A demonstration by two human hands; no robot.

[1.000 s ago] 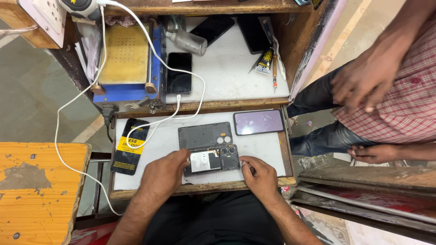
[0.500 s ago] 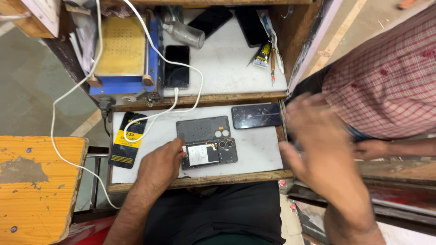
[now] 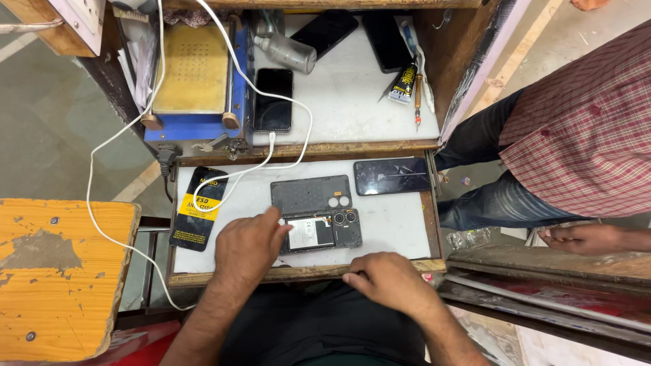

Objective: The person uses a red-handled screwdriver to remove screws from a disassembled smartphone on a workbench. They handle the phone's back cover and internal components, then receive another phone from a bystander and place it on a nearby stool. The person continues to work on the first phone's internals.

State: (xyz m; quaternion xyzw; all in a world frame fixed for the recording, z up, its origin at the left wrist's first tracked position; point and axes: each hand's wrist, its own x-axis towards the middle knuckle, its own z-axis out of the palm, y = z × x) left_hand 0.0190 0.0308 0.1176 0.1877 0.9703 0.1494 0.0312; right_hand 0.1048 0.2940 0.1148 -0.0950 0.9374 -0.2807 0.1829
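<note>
The opened phone [image 3: 322,232] lies near the bench's [image 3: 397,230] front edge, long axis left-to-right. The left hand [image 3: 249,247], fingers loosely curled, touches its left end; the right hand [image 3: 388,280] rests curled and empty on the front edge.

Bare tray [image 3: 397,227] right of opened phone [image 3: 322,232], reachable past dark screen panel [image 3: 392,176]; left side crowded by black-yellow packet [image 3: 199,209], white cable [image 3: 234,177].

Opened phone [image 3: 324,232] lies on the tray [image 3: 400,230], back cover [image 3: 310,194] behind it, another phone [image 3: 392,176] right.
</note>
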